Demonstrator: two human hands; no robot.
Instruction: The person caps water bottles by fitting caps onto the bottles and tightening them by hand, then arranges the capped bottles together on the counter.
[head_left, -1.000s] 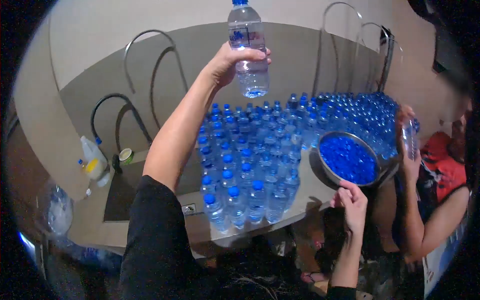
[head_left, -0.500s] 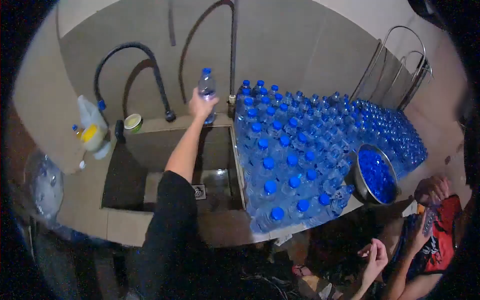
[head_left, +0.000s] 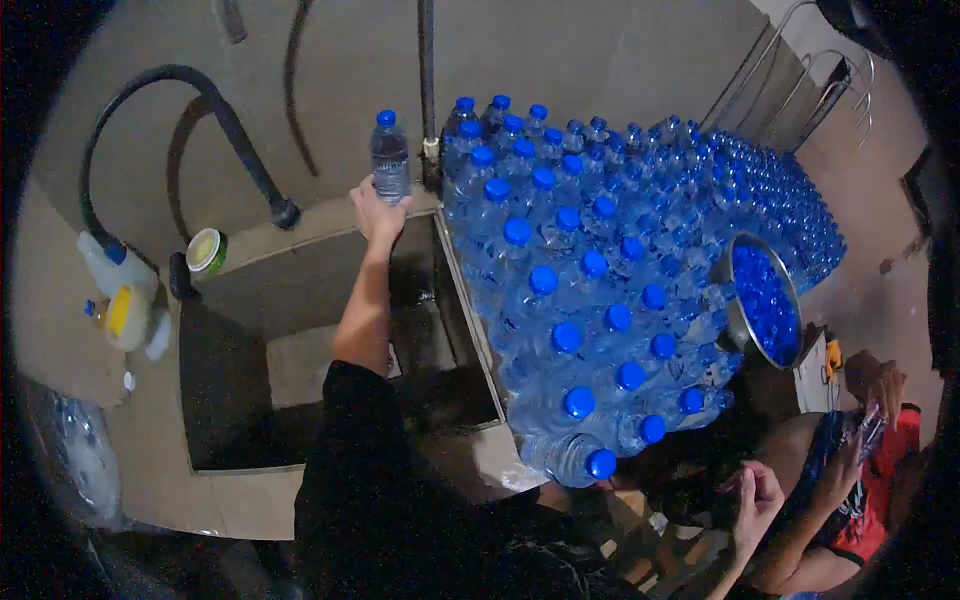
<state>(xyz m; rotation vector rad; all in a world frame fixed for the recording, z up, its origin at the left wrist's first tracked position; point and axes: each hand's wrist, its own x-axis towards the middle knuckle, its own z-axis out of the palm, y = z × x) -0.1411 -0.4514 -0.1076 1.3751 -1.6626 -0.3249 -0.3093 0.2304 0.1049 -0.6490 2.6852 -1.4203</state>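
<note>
Left hand (head_left: pixel 378 213) clamped on bottle (head_left: pixel 390 162), at rear sink edge (head_left: pixel 320 241) (open basin (head_left: pixel 232 375) nearby); right hand (head_left: pixel 757 493) curled, closure unclear

Sink (head_left: pixel 225 340): just 1
Steel bowl (head_left: pixel 739 318): 1, sitting right of sink
Held bottle (head_left: pixel 389 160): 1, staying counted separately, lol
Packed bottles (head_left: pixel 566 362): crowding right of sink, way too many to count

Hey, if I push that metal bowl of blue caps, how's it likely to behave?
The bowl looks like stiff metal, so it should hold its shape. Its curved side and place near the edge of the counter suggest it might tip. The loose caps would probably shift.
</note>
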